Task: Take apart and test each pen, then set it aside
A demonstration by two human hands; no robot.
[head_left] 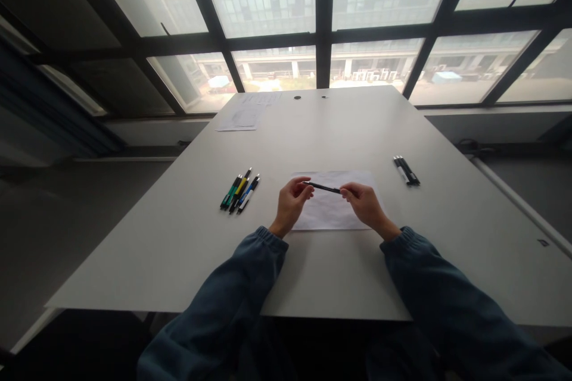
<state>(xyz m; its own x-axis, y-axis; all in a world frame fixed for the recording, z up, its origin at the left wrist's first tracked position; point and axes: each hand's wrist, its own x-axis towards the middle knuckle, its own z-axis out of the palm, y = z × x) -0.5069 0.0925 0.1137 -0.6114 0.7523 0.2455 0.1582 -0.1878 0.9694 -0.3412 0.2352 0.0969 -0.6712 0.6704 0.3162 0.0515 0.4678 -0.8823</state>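
Note:
A black pen point(325, 187) stretches between my two hands, held above a white sheet of paper point(330, 217). My left hand point(292, 201) pinches its left end between thumb and fingers. At the other end, my right hand point(363, 202) grips it the same way. The pen slopes slightly down to the right. To the left of my hands lies a group of several pens point(240, 191) with green, yellow, blue, white and black parts. Over on the right, a smaller group of black and white pens point(406, 171) rests side by side.
The white table point(179, 262) reaches forward to large windows with dark frames point(324, 18). Printed sheets point(241, 114) lie at its far left corner. Two small round dark spots point(297, 97) show near the far edge. A pale pipe point(522, 205) runs along the right side.

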